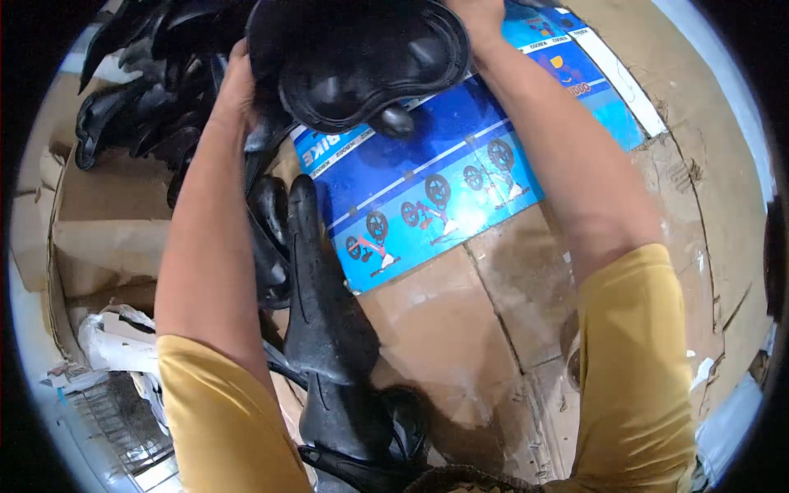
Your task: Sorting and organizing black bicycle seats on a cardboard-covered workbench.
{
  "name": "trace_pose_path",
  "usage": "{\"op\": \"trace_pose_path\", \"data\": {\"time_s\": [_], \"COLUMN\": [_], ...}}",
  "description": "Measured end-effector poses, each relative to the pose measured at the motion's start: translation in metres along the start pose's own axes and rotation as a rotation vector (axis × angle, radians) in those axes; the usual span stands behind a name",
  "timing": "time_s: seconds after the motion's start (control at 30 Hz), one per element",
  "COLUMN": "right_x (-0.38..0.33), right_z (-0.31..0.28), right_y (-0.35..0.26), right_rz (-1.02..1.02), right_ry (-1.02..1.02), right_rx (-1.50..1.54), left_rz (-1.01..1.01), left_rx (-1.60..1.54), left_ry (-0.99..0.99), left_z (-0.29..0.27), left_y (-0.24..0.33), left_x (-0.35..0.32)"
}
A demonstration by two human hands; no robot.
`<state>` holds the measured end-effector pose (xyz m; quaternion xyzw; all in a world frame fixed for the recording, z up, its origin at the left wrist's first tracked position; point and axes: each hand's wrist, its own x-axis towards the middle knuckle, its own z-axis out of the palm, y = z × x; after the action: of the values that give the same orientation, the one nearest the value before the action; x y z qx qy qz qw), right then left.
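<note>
Between my two hands at the top of the view is a black bicycle saddle (374, 70), its hollow, two-lobed underside facing me. My left hand (238, 86) grips its left edge, with most fingers hidden behind it. At its right edge my right hand (479, 18) is closed on the rim, partly cut off by the top of the picture. A small rounded black piece (396, 122) shows just below the saddle, slightly blurred. Below my left hand, more black saddles (325, 320) lie nested in a row running toward me, long noses pointing away.
A heap of black saddles (123, 115) fills the upper left. Under the held saddle lies a blue printed cardboard panel (427, 193) on brown cardboard (444, 329). Torn white wrapping (119, 341) and a dark wire grid (123, 419) are at the lower left.
</note>
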<state>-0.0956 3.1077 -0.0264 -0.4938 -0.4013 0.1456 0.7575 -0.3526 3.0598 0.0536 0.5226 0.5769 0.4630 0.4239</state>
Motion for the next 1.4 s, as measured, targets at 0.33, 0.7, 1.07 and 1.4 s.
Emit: {"op": "trace_pose_path", "data": {"time_s": [0.33,0.7,1.07,1.4], "right_x": [-0.106,-0.189,-0.407,-0.650], "right_z": [-0.075,-0.308,-0.670,-1.001], "right_y": [-0.088,-0.238,-0.400,-0.650], "right_rz": [0.077,0.270,0.601,0.536], "right_ry": [-0.203,-0.436,0.008,-0.305], "right_rx": [0.050,-0.132,-0.658,-0.771], "left_rz": [0.163,-0.176,0.046,-0.236], "left_rx": [0.001,-0.039,0.134,-0.119], "left_ry": [-0.055,-0.445,-1.402,-2.065], "left_z": [0.061,0.137,0.263,0.272], "left_y": [0.021,0.001,0.062,0.097], "left_x": [-0.086,-0.334,-0.643,-0.758]}}
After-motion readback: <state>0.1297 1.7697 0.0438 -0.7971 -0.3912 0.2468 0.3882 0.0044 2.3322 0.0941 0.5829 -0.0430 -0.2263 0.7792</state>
